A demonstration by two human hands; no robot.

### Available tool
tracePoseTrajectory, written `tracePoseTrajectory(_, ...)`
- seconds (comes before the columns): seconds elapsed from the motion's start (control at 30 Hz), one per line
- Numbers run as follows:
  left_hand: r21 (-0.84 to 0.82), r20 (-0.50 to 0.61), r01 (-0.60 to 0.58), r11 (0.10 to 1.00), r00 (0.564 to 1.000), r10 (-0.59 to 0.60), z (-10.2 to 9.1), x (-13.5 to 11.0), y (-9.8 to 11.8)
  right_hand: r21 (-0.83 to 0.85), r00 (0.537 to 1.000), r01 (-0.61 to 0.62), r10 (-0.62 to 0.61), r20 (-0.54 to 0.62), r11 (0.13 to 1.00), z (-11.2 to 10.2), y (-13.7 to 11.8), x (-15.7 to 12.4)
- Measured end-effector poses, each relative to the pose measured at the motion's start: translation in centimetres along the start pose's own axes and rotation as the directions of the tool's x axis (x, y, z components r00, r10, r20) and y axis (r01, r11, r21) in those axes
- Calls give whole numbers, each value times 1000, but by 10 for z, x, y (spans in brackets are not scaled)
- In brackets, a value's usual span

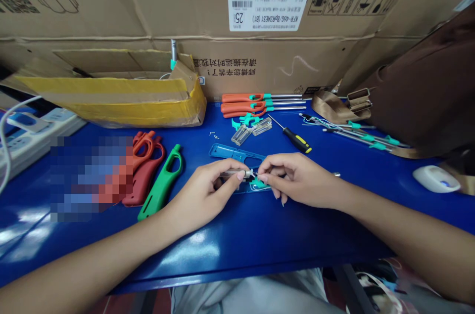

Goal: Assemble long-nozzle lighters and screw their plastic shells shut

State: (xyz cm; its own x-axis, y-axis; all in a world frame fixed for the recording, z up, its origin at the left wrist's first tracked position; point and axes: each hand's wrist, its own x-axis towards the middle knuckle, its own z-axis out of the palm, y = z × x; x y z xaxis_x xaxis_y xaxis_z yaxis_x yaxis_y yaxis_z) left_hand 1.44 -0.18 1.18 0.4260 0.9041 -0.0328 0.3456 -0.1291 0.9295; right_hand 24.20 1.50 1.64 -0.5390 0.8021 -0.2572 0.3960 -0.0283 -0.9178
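Centre of the frame: both hands meet over a blue shell (237, 155) lying flat on the blue table (260, 235). The left hand (208, 190) pinches a clear tube (232, 173) between thumb and fingertips; the right hand (297, 178) pinches a small teal part (258, 184) at the tube's tip, the two touching. The step in hand appears to be fitting the teal part onto the tube end; the next move likely calls for fine alignment and a steady push, then seating the pair in the shell. Left of centre lie a green shell (161, 188) and red shells (146, 168); above centre, finished orange lighters (248, 104), spare tubes (247, 131) and a screwdriver (295, 138).
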Motion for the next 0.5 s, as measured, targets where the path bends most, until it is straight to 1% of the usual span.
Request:
tracePoseTrajectory(0.3,2,9,-7,1000,1000,7,0,-1,0,-56,999,37,-36,9,998,-2,3,0)
tracePoseTrajectory(0.5,43,16,-12,999,1000,11,0,-1,-1,-59,998,55,-55,2,997,-1,2,-1)
